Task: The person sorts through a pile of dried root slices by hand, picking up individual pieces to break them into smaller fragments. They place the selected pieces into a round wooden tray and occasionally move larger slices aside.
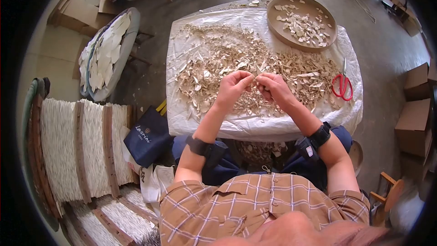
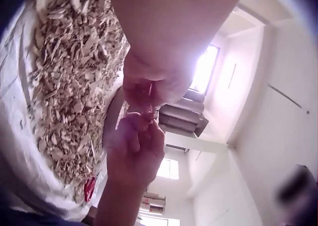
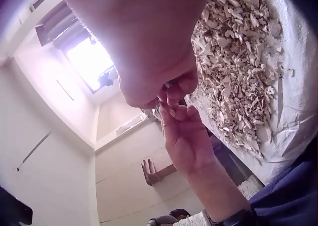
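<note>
Over the heap of pale, dry flakes [image 1: 218, 59], both hands meet at their fingertips. My left hand [image 1: 233, 89] has its thumb and forefinger pinched together, the other fingers curled under. Fingers bent likewise, my right hand [image 1: 276, 90] pinches a small pale pointed piece [image 1: 258, 69] whose tip shows above the knuckles. In the left wrist view the right hand [image 2: 135, 154] faces the left one at the pinch, and the right wrist view shows the left hand [image 3: 189, 141] from below. Fingers hide most of the piece; I cannot tell its kind.
Red-handled scissors [image 1: 342, 87] lie at the right of the white cloth [image 1: 348, 45]. A round shallow tray [image 1: 272, 23] with larger flakes stands at the back right. Left are stacked racks of pale strips [image 1: 59, 150] and a dark blue bag [image 1: 148, 136]; cardboard boxes [image 1: 412, 123] stand right.
</note>
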The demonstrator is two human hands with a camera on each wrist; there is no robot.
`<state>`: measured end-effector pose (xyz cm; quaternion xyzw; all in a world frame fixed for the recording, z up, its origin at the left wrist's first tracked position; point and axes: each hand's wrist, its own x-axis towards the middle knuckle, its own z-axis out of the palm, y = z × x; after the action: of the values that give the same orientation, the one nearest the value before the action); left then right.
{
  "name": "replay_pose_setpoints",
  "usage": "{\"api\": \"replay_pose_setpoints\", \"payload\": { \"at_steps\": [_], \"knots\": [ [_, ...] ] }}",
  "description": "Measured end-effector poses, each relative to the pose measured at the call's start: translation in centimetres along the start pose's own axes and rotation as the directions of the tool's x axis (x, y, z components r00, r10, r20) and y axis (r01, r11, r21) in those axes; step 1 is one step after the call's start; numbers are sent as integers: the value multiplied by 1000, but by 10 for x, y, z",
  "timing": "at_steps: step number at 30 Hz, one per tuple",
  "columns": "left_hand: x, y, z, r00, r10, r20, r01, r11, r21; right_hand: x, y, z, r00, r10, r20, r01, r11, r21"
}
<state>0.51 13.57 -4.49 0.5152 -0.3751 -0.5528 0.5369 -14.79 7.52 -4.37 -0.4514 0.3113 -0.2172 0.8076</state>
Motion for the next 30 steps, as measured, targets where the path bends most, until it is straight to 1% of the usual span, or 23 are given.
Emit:
{"api": "replay_pose_setpoints", "payload": {
  "at_steps": [1,2,5,6,7,8,9,10,11,12,14,15,16,17,18,19,20,21,22,24,25,27,30],
  "knots": [
    [0,3,1,999,42,-5,-42,997,63,0,1,-1,1000,-17,11,18,998,-68],
    [-1,5,2,996,83,-8,-82,989,125,1,0,-3,1000,-16,11,17,997,-70],
    [-3,7,2,997,77,-8,-74,985,157,4,3,-4,999,6,33,-3,997,-76],
    [-4,8,2,997,78,-10,-75,985,156,7,10,-4,986,-162,-40,146,953,-267],
    [-5,11,3,998,67,-13,-61,964,260,8,12,-2,939,-335,-76,266,850,-455],
    [-6,12,5,998,55,-15,-46,931,361,7,14,0,940,-333,-75,265,850,-456],
    [-6,7,5,998,55,-16,-45,932,360,6,16,3,882,-459,-108,309,736,-603],
    [-5,2,5,991,130,-27,-104,882,460,4,17,7,805,-581,-116,324,596,-735],
    [-3,-2,5,977,211,-25,-162,816,555,3,16,11,815,-561,-147,299,624,-722],
    [-1,-4,4,976,219,-20,-171,815,554,3,16,11,810,-568,-146,302,617,-726],
    [0,0,3,997,71,-21,-59,936,347,7,18,10,848,-492,-198,244,693,-678],
    [-1,7,4,999,48,2,-46,940,337,9,18,8,865,-458,-205,237,733,-637],
    [1,7,2,1000,5,17,-9,968,251,10,16,6,894,-413,-171,260,791,-554],
    [0,12,0,999,-16,49,8,988,153,13,16,1,947,-289,-142,195,866,-460],
    [-2,16,-2,996,-60,67,50,988,145,10,6,2,980,-182,-84,144,931,-336],
    [-1,12,-3,997,-57,48,51,993,108,11,5,1,982,-167,-85,126,924,-360],
    [-1,11,-1,998,-54,21,50,990,133,13,10,-1,967,-239,-88,183,892,-414],
    [-2,9,2,1000,-21,6,20,994,103,8,7,3,948,-295,-118,204,849,-487],
    [-1,5,0,999,-42,20,40,996,81,9,14,1,937,-325,-126,225,841,-492],
    [-2,3,4,1000,-10,17,8,990,140,10,23,-1,934,-320,-159,228,876,-424],
    [-2,2,5,1000,6,23,-10,989,146,9,24,0,929,-337,-155,244,869,-430],
    [0,0,5,1000,23,10,-24,993,115,8,23,0,938,-300,-171,232,914,-333],
    [-2,2,5,999,7,47,-10,998,61,6,20,1,948,-280,-150,230,931,-282]
  ]
}}
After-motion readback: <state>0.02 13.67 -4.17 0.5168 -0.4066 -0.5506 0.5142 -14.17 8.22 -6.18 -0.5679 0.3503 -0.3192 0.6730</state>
